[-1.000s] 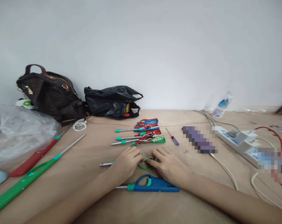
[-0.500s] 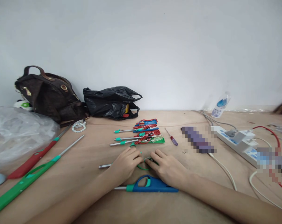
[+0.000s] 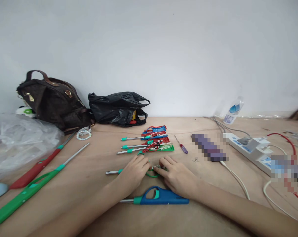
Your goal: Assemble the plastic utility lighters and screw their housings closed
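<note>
A green long-nosed gas lighter [image 3: 152, 175] lies on the table between my hands, its metal tube sticking out to the left. My left hand [image 3: 137, 170] is closed around its tube end, fingers bent down. From the other side, my right hand [image 3: 176, 174] has its fingers bent and pressed on the handle, where a thin pale part shows; the fingertips are partly hidden. Nearer me lies a whole blue lighter [image 3: 166, 196]. Beyond my hands, several opened lighters [image 3: 161, 147] with bare wires and inner parts lie in a stack of rows. A purple-handled screwdriver [image 3: 183, 148] rests right of them.
A green lighter [image 3: 22, 194] and a red lighter [image 3: 32, 171] lie at left beside a clear plastic bag [image 3: 20, 141]. Behind are a dark backpack [image 3: 50, 102] and a black bag [image 3: 114, 108]. At right are small screws [image 3: 195, 160], a power strip [image 3: 245, 149] and a bottle [image 3: 234, 112].
Both hands stay over the green lighter with small finger shifts. Its tube shows slightly more at the left, and a pale part now shows between the hands.
</note>
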Action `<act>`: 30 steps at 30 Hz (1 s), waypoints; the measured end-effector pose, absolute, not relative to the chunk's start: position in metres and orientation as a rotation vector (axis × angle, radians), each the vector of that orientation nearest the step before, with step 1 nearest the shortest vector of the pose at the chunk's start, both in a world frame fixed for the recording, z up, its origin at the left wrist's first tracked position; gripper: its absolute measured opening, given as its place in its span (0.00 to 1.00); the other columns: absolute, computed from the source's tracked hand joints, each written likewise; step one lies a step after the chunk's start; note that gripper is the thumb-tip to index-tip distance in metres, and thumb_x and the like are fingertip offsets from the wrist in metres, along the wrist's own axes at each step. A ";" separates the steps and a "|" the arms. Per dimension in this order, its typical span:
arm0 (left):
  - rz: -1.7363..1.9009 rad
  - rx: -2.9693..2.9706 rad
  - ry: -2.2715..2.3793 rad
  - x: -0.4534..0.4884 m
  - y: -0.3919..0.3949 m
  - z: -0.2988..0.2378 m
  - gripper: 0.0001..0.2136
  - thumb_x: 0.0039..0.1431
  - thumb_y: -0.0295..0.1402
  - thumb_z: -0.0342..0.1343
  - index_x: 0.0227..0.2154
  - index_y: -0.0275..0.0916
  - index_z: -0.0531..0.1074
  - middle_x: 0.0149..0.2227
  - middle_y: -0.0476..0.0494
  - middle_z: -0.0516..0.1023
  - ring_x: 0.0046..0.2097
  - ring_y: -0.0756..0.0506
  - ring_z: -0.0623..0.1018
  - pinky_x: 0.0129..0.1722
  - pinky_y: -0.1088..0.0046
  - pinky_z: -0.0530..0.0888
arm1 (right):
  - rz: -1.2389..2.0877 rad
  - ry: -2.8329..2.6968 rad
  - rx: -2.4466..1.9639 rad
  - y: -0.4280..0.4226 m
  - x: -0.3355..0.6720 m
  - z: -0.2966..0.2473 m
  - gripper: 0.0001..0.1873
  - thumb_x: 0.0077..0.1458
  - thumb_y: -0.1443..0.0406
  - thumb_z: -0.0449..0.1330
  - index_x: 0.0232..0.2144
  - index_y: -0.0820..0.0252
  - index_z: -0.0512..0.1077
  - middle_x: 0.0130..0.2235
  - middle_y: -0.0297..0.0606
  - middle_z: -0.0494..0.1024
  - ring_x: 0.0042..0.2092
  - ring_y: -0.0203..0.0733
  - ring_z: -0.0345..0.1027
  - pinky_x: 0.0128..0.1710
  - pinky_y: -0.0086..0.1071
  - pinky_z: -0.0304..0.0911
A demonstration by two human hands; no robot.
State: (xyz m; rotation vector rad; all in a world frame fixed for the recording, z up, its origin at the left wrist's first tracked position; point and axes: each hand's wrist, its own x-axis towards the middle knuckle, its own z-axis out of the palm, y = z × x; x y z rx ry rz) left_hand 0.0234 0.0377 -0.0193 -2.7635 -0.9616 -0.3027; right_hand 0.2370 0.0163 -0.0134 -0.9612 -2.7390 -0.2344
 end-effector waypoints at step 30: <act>-0.677 -2.951 -1.206 0.003 0.057 -0.003 0.11 0.62 0.23 0.45 0.36 0.38 0.72 0.37 0.44 0.72 0.38 0.46 0.72 0.38 0.71 0.69 | 0.029 -2.479 -0.998 0.017 0.243 -0.017 0.06 0.58 0.73 0.52 0.31 0.61 0.67 0.37 0.41 0.70 0.37 0.41 0.66 0.34 0.33 0.65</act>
